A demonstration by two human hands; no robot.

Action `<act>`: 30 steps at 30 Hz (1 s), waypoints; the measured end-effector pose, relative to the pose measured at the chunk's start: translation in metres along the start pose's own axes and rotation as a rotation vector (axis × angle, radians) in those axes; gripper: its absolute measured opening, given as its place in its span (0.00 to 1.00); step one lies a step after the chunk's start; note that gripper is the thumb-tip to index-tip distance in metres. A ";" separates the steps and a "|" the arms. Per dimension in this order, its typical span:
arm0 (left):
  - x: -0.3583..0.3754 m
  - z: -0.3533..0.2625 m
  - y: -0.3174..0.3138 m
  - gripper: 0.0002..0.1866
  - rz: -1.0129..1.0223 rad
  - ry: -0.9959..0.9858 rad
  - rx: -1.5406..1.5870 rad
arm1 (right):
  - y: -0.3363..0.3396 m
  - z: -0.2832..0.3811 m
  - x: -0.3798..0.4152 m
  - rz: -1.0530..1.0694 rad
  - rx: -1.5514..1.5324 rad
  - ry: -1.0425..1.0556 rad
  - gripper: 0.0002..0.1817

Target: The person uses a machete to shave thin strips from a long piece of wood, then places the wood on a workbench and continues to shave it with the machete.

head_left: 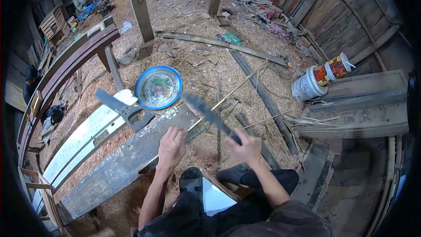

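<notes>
Left hand [172, 145]: fingers curled round a thin strip [237, 89], pale, wood-like, above the grey board [118, 166] near that board's right edge. Right hand [246, 147]: clamped on the handle of a dark long-bladed knife [201, 106]. Hands well apart. Strip runs from the left hand up and right, past the board's upper end and out over the shavings floor [197, 68]. Knife points up-left and crosses the strip in view; blade is motion-blurred, so I can't tell if it touches.

Grey board slants from lower left to its upper end just ahead of the left hand. White panel [81, 153] runs alongside its left edge. Handsaw [112, 101] lies across the panel's upper end, grip toward the grey board. Blue-rimmed basin [137, 88] just beyond that same end, some clear stuff and a bit of green inside.

Below the hands: dark sandals [190, 179] on the feet, white piece [215, 199] between the legs.

Further out: dark beam [265, 101] slanting on the floor right of the knife. Wooden trough [364, 120] at right, loose pale slivers [318, 122] at its left end, white bucket [307, 87] tilted at its upper left corner. Curved brown frame [66, 66] far left, post [139, 6] beyond the basin.
</notes>
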State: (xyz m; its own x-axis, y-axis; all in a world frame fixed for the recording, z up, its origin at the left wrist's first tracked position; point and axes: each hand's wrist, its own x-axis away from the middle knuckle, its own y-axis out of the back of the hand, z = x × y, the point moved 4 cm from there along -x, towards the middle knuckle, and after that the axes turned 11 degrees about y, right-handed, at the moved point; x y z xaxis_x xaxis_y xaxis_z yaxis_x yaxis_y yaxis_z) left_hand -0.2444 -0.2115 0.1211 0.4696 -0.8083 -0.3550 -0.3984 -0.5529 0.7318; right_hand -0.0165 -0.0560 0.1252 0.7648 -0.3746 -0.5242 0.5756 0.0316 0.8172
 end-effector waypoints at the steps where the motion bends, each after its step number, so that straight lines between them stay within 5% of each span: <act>1: -0.001 -0.003 0.002 0.11 -0.004 0.003 -0.002 | -0.005 -0.025 0.005 0.014 -0.041 -0.190 0.24; 3: 0.005 -0.003 0.007 0.11 0.000 0.010 -0.007 | -0.008 -0.059 0.001 -0.058 -0.071 -0.430 0.27; 8: 0.002 0.000 0.001 0.11 0.014 0.041 -0.003 | -0.007 -0.022 0.004 -0.027 -0.093 -0.432 0.27; 10: 0.000 -0.001 0.001 0.11 0.014 0.027 0.010 | -0.004 -0.004 0.005 -0.017 0.035 -0.060 0.28; 12: 0.001 0.001 0.003 0.11 0.019 0.025 0.010 | -0.005 -0.023 0.004 0.053 -0.053 -0.136 0.29; 15: 0.002 0.001 0.002 0.11 -0.005 0.013 0.018 | -0.010 -0.075 0.010 -0.177 -0.013 -0.569 0.26; 22: 0.001 0.001 0.001 0.13 0.010 0.003 -0.016 | 0.005 -0.020 0.008 0.121 -0.010 -0.249 0.25; 24: 0.002 0.000 0.007 0.13 0.006 -0.005 -0.020 | -0.004 -0.039 0.009 -0.020 0.080 -0.200 0.29; 26: 0.003 -0.003 0.010 0.12 0.031 0.016 -0.031 | -0.002 -0.075 0.009 -0.111 -0.082 -0.730 0.27; 27: 0.001 -0.003 0.013 0.12 0.019 0.010 -0.032 | -0.001 -0.078 0.003 -0.240 -0.065 -0.702 0.28; 30: 0.013 0.006 0.022 0.11 0.061 0.028 0.011 | 0.007 -0.050 0.005 -0.170 -0.091 -0.574 0.28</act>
State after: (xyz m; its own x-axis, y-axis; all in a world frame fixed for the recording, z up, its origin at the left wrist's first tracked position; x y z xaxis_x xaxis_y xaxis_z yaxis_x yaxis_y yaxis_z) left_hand -0.2516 -0.2358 0.1292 0.4657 -0.8349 -0.2935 -0.4358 -0.5050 0.7450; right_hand 0.0058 -0.0115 0.1161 0.3961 -0.8207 -0.4118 0.7176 -0.0031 0.6964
